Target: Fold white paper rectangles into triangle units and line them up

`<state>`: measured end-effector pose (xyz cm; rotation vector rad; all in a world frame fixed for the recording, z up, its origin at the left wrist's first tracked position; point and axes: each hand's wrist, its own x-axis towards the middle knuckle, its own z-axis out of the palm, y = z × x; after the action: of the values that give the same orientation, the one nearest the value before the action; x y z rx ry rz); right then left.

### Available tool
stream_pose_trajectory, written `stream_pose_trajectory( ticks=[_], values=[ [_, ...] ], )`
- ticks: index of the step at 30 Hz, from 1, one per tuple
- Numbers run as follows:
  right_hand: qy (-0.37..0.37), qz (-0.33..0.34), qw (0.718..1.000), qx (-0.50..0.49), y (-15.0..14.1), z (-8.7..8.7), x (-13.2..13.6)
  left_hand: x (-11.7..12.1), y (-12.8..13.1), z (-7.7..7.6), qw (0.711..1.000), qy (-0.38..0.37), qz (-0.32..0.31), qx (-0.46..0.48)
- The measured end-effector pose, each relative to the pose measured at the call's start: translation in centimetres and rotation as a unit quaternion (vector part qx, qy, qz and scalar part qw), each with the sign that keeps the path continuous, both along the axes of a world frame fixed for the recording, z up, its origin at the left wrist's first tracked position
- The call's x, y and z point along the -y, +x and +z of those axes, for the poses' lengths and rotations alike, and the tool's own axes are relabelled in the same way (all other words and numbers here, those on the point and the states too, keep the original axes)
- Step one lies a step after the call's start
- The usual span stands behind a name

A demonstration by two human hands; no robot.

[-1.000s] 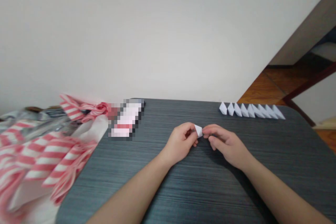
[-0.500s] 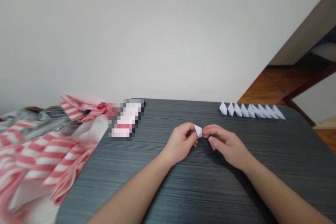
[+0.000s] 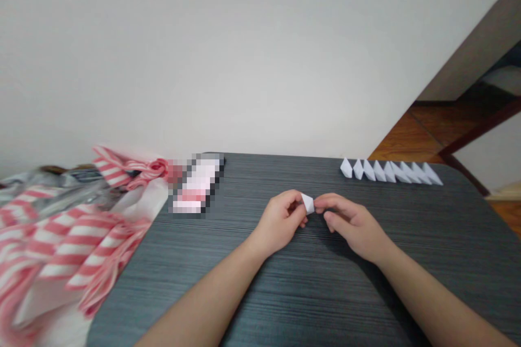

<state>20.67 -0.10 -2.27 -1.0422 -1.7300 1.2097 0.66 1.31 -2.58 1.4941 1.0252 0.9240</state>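
A small white folded paper piece [image 3: 308, 204] is pinched between the thumb and fingers of my left hand [image 3: 281, 220], held over the dark table. Its left part is hidden by those fingers. My right hand [image 3: 355, 226] is on the other side, with the index fingertip at the paper's right edge. The thumb of that hand stands apart from its fingers, and nothing shows between them. Farther back on the right lies a row of several similar white folded paper pieces [image 3: 377, 171], set side by side.
A blurred-out phone-like rectangle [image 3: 199, 184] lies at the left rear of the dark wood-grain table [image 3: 325, 303]. Beyond the left edge are heaped red-and-white striped cloths [image 3: 77, 241]. A pale wall [image 3: 260, 65] rises behind; wooden floor [image 3: 407, 133] shows at right.
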Motion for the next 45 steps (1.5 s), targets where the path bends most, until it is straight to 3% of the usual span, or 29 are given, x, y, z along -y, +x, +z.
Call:
stream_pose_trajectory(
  ticks=[7,25,45],
  values=[
    [-0.007,0.004,1.000,-0.010,0.02,-0.03,0.05,0.05,0.00,0.04,1.000,0.002,0.002,-0.004],
    [-0.005,0.033,0.999,-0.010,0.07,0.05,-0.09,0.05,-0.36,0.06,0.992,0.099,-0.004,-0.076],
    [-0.021,0.053,0.998,-0.014,-0.07,-0.11,0.01,-0.02,-0.40,0.08,0.990,0.110,-0.023,-0.084]
  ],
)
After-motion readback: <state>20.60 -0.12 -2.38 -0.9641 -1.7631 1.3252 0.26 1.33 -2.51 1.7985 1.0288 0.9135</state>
